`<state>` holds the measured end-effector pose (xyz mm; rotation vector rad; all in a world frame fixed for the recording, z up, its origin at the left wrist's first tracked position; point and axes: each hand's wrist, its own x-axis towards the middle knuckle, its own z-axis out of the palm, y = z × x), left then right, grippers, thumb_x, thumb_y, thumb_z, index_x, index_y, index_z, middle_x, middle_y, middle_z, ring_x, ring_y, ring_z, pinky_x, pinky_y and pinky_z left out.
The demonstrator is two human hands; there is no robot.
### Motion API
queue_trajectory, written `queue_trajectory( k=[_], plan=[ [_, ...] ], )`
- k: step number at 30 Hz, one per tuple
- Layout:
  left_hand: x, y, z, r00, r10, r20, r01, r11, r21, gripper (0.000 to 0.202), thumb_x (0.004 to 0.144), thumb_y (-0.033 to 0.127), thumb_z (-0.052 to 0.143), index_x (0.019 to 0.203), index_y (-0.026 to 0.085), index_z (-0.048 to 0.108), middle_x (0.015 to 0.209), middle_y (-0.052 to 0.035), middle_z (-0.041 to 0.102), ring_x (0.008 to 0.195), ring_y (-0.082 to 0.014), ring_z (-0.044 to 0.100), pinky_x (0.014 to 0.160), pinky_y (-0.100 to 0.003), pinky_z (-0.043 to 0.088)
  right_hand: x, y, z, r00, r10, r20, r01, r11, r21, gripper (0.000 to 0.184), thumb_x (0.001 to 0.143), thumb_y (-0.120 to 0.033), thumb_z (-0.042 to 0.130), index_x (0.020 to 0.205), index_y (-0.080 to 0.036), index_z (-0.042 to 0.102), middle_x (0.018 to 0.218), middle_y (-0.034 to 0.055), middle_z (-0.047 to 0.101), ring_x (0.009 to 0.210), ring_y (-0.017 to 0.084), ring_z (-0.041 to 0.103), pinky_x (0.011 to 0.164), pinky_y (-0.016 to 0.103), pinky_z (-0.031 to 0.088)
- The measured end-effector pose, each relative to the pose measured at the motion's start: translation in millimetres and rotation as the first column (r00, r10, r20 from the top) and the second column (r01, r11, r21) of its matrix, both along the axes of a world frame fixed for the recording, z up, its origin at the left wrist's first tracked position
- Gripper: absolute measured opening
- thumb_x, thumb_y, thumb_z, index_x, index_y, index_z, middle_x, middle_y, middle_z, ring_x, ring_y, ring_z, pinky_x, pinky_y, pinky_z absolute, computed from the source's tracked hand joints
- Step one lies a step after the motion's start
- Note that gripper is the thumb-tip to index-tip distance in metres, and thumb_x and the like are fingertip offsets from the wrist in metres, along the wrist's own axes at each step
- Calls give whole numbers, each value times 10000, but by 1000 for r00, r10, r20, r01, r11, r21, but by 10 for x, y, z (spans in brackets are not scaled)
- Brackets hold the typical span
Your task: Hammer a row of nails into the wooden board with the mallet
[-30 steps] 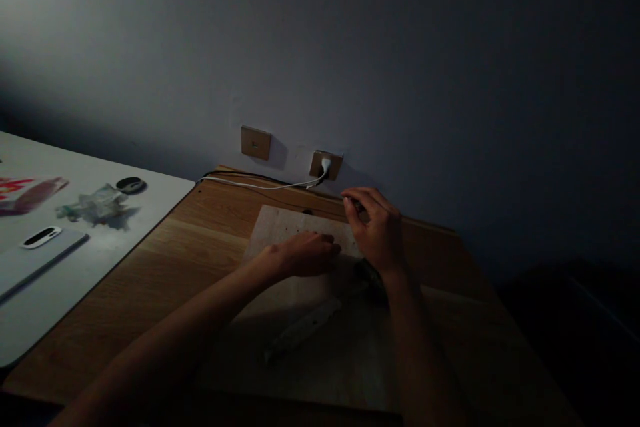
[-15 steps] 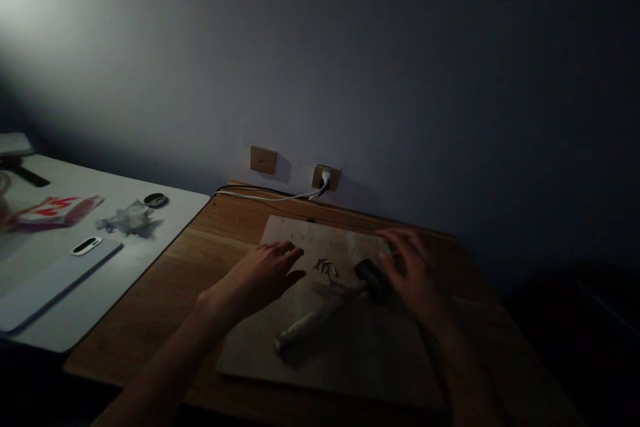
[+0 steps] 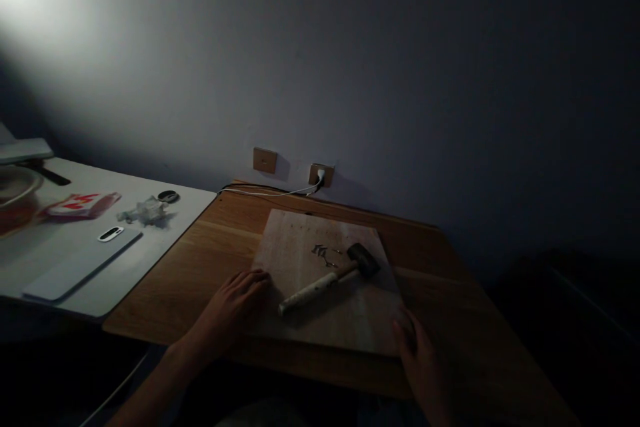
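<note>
A pale wooden board (image 3: 305, 240) lies on a brown wooden table (image 3: 200, 267) in dim light. On the board rests a hammer (image 3: 327, 279) with a light handle and a dark head, and a small pile of nails (image 3: 321, 253) sits just beyond it. My left hand (image 3: 235, 297) lies flat with fingers stretched out at the board's near left edge. My right hand (image 3: 417, 350) rests at the board's near right corner, fingers loosely extended on the edge. Neither hand holds anything.
A white table (image 3: 90, 280) adjoins on the left, bearing a phone (image 3: 80, 265), a red-and-white packet (image 3: 83, 203), crumpled plastic (image 3: 145, 211) and a small dark disc (image 3: 169, 196). Two wall sockets (image 3: 321, 175) sit behind, with a white cable (image 3: 270, 191) plugged in. Darkness lies to the right.
Both hands have drawn back from the nails and hammer to the board's near edge and corners. The view has pulled back, showing the hammer and nails uncovered.
</note>
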<state>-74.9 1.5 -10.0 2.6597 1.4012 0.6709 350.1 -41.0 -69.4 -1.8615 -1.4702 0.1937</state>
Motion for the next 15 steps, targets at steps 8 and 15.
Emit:
queue_trajectory(
  k=[8, 15],
  plan=[
    [-44, -30, -51, 996, 88, -22, -87, 996, 35, 333, 979, 237, 506, 1277, 241, 655, 1412, -125, 613, 1310, -289, 570, 1099, -470, 489, -81, 38, 98, 997, -72, -35, 74, 996, 49, 714, 900, -751, 417, 1185, -143, 659, 1236, 214, 691, 1184, 377, 617, 1039, 542, 463],
    [-115, 8, -136, 989, 143, 30, -145, 988, 52, 320, 1008, 300, 476, 1282, 241, 629, 1363, -112, 639, 1153, -253, 671, 1018, -439, 552, -73, 55, 82, 998, -56, 18, 55, 996, 69, 734, 905, -764, 401, 1164, -135, 679, 1181, 218, 718, 1139, 368, 646, 1028, 534, 466]
  ],
)
